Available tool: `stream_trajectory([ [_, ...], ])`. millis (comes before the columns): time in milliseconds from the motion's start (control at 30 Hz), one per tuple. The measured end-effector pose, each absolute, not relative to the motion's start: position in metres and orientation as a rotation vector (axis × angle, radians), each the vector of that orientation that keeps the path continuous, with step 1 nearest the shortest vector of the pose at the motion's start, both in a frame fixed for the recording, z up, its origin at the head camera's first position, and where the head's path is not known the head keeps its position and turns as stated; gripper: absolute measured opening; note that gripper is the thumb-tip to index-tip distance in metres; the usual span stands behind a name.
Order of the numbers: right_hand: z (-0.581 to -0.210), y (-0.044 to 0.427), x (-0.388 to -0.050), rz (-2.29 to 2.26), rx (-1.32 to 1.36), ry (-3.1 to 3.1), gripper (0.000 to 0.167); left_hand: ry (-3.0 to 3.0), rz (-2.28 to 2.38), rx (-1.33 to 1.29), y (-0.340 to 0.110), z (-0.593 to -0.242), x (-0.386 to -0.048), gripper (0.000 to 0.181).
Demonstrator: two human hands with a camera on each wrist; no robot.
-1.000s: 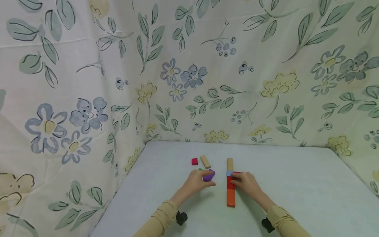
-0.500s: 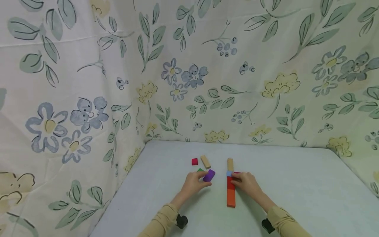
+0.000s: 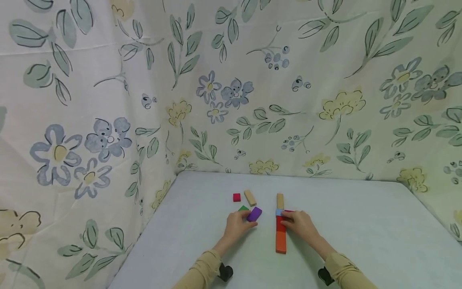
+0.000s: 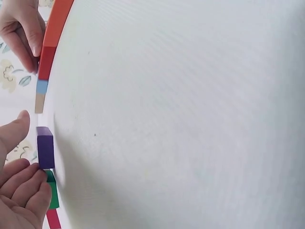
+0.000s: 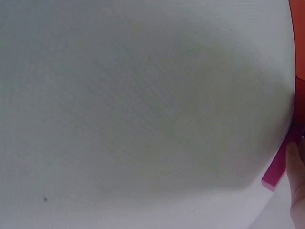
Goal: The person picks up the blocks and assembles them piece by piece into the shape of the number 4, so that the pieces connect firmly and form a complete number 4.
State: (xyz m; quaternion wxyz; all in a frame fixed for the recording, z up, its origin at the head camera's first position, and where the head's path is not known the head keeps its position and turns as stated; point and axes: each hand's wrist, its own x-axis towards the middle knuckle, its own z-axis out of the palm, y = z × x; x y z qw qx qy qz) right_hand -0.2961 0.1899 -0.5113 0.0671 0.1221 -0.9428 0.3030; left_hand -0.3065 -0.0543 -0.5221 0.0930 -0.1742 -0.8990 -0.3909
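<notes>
Head view: can see the left hand [image 3: 238,226] with fingers loosely bent and thumb spread away from them, and just at its fingertips, on the right, the purple block [image 3: 255,214]. From the left wrist, can make out the fingers close against one end of that block and a clear gap between block and thumb; cannot tell how firmly touched. Just past the left hand's fingers, find the green block [image 3: 243,208], partly hidden by them, and farther beyond the same hand the red cube [image 3: 236,197] and the slanting wooden block [image 3: 250,197], near each other. Across to the right, see the right hand [image 3: 300,225] with bent fingers and thumb gripping the magenta block [image 5: 279,167], mostly covered from above. From the right wrist, notice that block angled out sideways, with a digit along its side. Just left of the right hand, find a straight row: by the fingertips, the light blue block [image 3: 279,212] and the red block [image 3: 280,224]; nearer than the hand, the orange block [image 3: 280,242]; beyond the hand, the second wooden block [image 3: 280,200]. Under both hands, see the pale worktop [image 3: 379,224]; beyond them, the floral cloth [image 3: 263,132]
</notes>
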Motion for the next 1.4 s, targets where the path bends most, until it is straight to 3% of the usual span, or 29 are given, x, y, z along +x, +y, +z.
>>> stream_trajectory([
  [1400, -0.515, 0.192, -0.297, 0.878, 0.417, -2.817, 0.032, -2.530, -1.334, -0.266, -0.040, -0.526, -0.310, 0.034],
])
